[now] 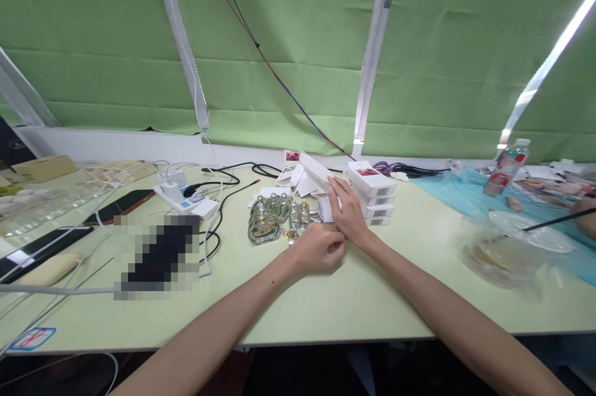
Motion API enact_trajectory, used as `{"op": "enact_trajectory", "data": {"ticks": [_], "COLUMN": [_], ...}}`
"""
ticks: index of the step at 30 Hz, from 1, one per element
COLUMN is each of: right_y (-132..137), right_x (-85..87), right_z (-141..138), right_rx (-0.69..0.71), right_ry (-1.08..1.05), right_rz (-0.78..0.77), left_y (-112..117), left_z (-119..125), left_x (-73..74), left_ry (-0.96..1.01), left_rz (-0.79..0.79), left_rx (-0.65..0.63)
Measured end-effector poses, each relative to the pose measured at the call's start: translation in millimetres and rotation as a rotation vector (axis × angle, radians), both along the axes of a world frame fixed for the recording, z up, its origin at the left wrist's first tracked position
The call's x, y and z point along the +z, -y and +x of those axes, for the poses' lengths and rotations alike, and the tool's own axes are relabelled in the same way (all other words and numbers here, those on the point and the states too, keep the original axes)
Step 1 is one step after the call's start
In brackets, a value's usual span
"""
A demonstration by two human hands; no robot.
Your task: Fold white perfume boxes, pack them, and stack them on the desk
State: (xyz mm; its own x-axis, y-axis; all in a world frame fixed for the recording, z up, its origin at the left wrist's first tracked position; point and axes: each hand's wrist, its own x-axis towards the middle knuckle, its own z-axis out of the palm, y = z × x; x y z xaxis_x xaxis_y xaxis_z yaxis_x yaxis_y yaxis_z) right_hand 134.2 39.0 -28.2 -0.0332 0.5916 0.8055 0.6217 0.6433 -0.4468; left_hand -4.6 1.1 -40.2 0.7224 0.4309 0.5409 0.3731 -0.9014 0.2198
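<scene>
My left hand (319, 247) rests on the pale green table (326, 303) with its fingers curled shut; what they hold, if anything, is hidden. My right hand (347, 213) lies just beyond it, fingers wrapped round a small white box (325, 208). A cluster of several small glass perfume bottles (274, 216) stands right beside the left hand. Behind the right hand a stack of white boxes with barcodes (372, 191) is piled up. An open white carton (313, 172) and loose white packaging (291, 180) lie further back.
A white power strip (184, 197) with cables sits left of centre, and phones (123, 205) lie at the left. A clear plastic lidded container (512, 247) and a water bottle (507, 166) stand at the right on a blue sheet. Another person's hand (587, 216) holds a thin black stick there.
</scene>
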Motion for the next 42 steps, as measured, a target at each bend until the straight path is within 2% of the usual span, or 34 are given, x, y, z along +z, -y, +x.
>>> {"op": "enact_trajectory", "data": {"ticks": [6, 11, 14, 16, 18, 22, 25, 33, 42], "right_y": [4.6, 8.7, 10.8, 12.3, 14.6, 22.8, 29.8, 40.0, 42.6], "right_x": [-3.1, -4.9, -5.0, -5.0, -5.0, -3.8, -1.5, -0.9, -2.0], "right_z": [-0.9, 1.4, -0.1, -2.8, -5.9, -11.2, -13.9, -22.9, -27.7], "right_rx": [-0.006, -0.056, -0.081, -0.087, -0.082, -0.024, 0.029, 0.115, 0.187], "right_ry": [-0.043, -0.091, -0.102, -0.094, -0.087, -0.063, -0.025, 0.057, 0.048], "right_rz": [0.022, 0.061, 0.102, 0.149, 0.193, 0.265, 0.307, 0.331, 0.346], "left_y": [-1.6, -4.9, -8.3, -9.4, -9.1, -6.3, -4.4, -8.7, -15.9], "left_z": [-2.6, -3.4, -5.5, -7.2, -8.4, -7.5, -5.9, -7.8, -10.6], "left_x": [1.4, 7.2, 10.9, 13.8, 17.1, 23.3, 27.0, 33.1, 30.2], "left_ry": [0.009, 0.224, 0.389, 0.483, 0.575, 0.785, 0.901, 1.063, 1.096], "left_rz": [0.034, 0.088, 0.086, 0.025, -0.112, -0.382, -0.503, -0.699, -0.745], "left_rx": [-0.017, -0.01, 0.095, 0.177, 0.219, 0.142, 0.128, 0.133, 0.161]}}
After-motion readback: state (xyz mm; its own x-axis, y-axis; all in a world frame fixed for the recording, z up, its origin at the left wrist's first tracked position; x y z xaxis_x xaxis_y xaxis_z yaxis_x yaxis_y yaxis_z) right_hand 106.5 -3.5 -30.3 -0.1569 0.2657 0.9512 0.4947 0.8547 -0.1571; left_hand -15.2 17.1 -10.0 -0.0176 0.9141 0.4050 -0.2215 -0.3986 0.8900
